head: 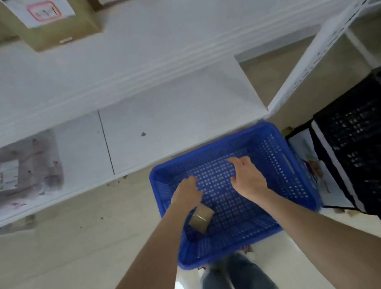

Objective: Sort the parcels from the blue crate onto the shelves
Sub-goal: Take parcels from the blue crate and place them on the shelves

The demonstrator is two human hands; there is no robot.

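Observation:
The blue crate (289,157) stands on the floor below me, in front of the white shelves (170,123). One small brown parcel (200,218) lies inside it near the left wall. My left hand (186,192) hovers just above that parcel, fingers loosely curled, holding nothing. My right hand (247,177) reaches over the crate's middle with its fingers apart and nothing in it. Both forearms stretch down from the bottom of the view.
A flat grey mailer (23,171) lies on the low shelf at left. Cardboard boxes (54,19) with labels sit on the upper shelf. A black crate (368,149) stands right of the blue one, beside a white shelf post (316,55). My legs show below the crate.

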